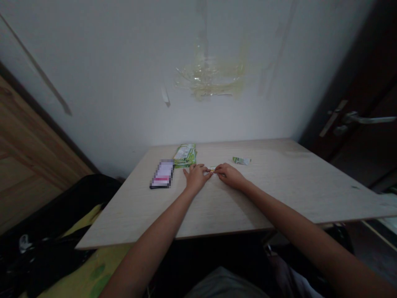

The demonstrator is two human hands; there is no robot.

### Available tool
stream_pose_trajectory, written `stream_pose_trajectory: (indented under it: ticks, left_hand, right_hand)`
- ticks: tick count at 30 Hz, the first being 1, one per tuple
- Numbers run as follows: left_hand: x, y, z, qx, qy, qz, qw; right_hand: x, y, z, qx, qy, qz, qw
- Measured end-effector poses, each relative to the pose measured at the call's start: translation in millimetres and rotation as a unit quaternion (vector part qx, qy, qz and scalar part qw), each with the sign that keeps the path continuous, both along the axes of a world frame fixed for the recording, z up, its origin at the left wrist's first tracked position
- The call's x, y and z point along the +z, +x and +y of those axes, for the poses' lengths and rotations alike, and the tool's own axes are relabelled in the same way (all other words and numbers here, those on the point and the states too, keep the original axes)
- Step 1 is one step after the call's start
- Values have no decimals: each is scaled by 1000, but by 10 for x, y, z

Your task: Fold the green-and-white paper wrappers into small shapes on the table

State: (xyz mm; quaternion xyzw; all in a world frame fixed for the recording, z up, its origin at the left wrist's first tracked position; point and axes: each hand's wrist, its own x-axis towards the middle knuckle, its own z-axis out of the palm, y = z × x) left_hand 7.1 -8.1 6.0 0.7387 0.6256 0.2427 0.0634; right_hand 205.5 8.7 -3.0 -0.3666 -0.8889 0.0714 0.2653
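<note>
Fingers of left hand (196, 178) and right hand (231, 175): almost closed, tips pinching one small white-and-yellow piece (212, 169), material unclear | piece: between far and near edges of pale wood-grain desk (217, 209) | flat green-and-white packets (185, 155), stacked: by far edge, toward left corner

This looks like a home room, with a lever-handled door (369, 93), tape-marked wall (124, 66) and plain table (285, 169).

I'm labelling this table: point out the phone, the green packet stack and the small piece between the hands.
Phone (163, 173): head view, middle of its screen.
Green packet stack (185, 154): head view, the top packet's face.
Small piece (212, 169): head view, its visible middle.
</note>
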Motion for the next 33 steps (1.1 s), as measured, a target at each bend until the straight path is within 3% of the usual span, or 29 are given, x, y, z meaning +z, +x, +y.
stream_pose_trajectory:
  ticks: [6, 12, 33]
  left_hand:
    - [-2, -10, 22, 3, -3, -14, 1000]
    - [5, 2, 54, 29, -10, -35, 999]
    - [-85, 17, 98, 83, 24, -34, 996]
  right_hand:
    - [101, -65, -51, -55, -20, -11, 998]
    - [85, -99, -47, -98, -40, -12, 994]
    - [115, -97, -64, -93, -26, -36, 995]
